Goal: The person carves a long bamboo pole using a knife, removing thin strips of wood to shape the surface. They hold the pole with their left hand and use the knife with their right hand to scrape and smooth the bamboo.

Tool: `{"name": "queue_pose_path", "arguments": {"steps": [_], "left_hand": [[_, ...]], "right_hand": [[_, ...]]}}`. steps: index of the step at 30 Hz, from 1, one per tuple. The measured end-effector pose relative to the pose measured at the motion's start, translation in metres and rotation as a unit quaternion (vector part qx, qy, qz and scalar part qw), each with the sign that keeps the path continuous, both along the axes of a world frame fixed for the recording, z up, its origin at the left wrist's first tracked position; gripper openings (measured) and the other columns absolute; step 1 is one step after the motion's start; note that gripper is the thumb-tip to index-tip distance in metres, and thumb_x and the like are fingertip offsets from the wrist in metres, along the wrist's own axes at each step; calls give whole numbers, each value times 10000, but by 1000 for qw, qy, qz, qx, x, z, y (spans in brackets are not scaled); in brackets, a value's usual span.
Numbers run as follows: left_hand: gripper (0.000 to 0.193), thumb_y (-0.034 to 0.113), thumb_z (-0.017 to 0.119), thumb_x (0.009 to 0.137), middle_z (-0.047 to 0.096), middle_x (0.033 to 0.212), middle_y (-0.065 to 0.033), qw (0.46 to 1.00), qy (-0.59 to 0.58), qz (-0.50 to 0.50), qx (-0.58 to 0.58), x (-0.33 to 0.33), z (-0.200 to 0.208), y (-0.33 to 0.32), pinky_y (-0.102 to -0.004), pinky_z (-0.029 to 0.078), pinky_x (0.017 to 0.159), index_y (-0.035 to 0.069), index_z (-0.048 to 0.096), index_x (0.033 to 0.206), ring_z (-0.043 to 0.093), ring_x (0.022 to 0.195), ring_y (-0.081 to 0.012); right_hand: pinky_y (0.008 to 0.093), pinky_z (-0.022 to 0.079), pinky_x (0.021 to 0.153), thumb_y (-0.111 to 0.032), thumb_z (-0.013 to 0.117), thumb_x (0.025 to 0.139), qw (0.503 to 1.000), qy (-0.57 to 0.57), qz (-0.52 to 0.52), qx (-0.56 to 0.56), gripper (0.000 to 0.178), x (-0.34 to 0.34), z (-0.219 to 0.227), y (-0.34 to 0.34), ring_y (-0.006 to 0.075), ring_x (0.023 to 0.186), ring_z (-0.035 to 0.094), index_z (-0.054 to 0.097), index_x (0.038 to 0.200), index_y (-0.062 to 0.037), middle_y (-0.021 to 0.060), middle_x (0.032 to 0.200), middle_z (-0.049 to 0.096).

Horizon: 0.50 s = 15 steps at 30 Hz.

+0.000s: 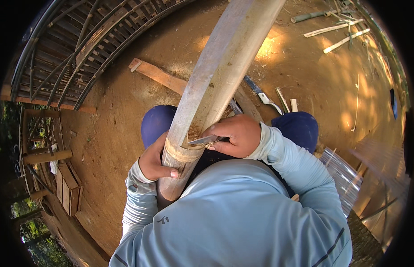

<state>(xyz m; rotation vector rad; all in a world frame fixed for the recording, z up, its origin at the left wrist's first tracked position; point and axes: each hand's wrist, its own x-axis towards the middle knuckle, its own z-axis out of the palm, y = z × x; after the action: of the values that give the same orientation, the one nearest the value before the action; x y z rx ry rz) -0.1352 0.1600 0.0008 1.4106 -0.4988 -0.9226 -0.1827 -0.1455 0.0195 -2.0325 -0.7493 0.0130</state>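
A thick bamboo pole point(202, 84) slants from my lap up past the top edge, with a long opening cut along its near part. Just below that opening, a paler ring point(183, 153) circles the pole at a node. My left hand point(154, 159) wraps round the pole's near end, thumb lying across the front. In my right hand point(237, 135) a small knife point(204, 140) is gripped, its blade pointing left against the edge of the opening above the node. Shavings show beside the blade. The knife's handle is mostly hidden by my fingers.
A saw with a white handle point(270, 103) lies on the dirt floor beyond my right knee. A wooden board point(158, 76) lies under the pole. Bamboo pieces point(345, 35) are scattered far right; clear corrugated sheeting point(341, 178) stands nearer. A slatted bamboo structure point(89, 44) fills the far left.
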Motion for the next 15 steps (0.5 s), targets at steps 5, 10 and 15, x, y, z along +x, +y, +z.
{"name": "queue_pose_path", "arguments": {"steps": [5,10,15], "left_hand": [[1175,338,957,607,510,1459,-130,995,86,-20,-48,14,-10,3,-379,308,1164,-43,326,1523,473,1347,-244],[1189,368,947,615,502,1470,-138,993,99,-29,-62,16,-11,3,-389,301,1171,-46,311,1530,470,1357,-255],[1143,365,917,676,484,1488,-145,993,86,-30,-74,15,-12,7,-386,290,1176,-49,292,1539,458,1370,-256]], "right_hand": [[396,535,687,-170,738,870,992,-10,-37,119,175,-5,-8,10,333,808,694,731,1008,-63,134,887,712],[385,534,678,-164,756,873,986,-20,-87,143,172,-10,-15,22,318,796,697,700,959,-25,146,867,707],[379,530,643,-143,759,874,979,-32,-120,161,179,-15,-15,31,312,744,695,681,980,-22,150,851,706]]}}
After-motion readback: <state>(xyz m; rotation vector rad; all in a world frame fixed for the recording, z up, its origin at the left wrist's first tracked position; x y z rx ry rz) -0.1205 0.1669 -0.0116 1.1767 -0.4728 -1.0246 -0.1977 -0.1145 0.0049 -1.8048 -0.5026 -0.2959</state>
